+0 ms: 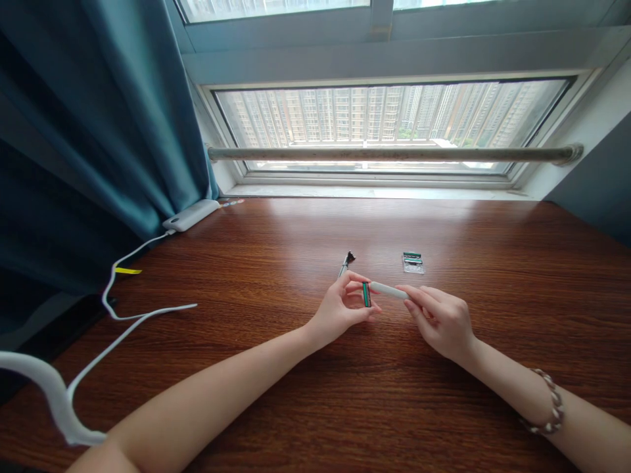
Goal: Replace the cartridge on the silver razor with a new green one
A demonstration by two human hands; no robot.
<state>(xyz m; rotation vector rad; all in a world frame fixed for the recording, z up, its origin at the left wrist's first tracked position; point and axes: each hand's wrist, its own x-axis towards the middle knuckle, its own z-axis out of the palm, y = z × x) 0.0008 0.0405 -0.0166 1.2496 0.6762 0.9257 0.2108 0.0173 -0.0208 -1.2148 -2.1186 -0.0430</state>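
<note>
Between the thumb and fingers of my left hand [348, 304] is a small razor blade cartridge [367, 295], black with a green strip, held upright by its ends. My right hand [440, 317] pinches a slim whitish stick [389, 290] that looks like a pen or brush. The stick's far tip points left and meets the area at the cartridge's upper edge; whether it touches cannot be made out. Just beyond my left hand lies a razor [347, 261] with a dark head and silvery handle, partly hidden by my fingers. A clear cartridge case [413, 263] with dark-green cartridges lies beyond my right hand.
The brown wooden table [276, 249] reaches to the window sill. A white power strip [192, 215] with a white cable [111, 289] sits at the left by the blue curtain [123, 112]. A yellow strip [128, 270] lies near the cable. A rail [394, 155] crosses the window.
</note>
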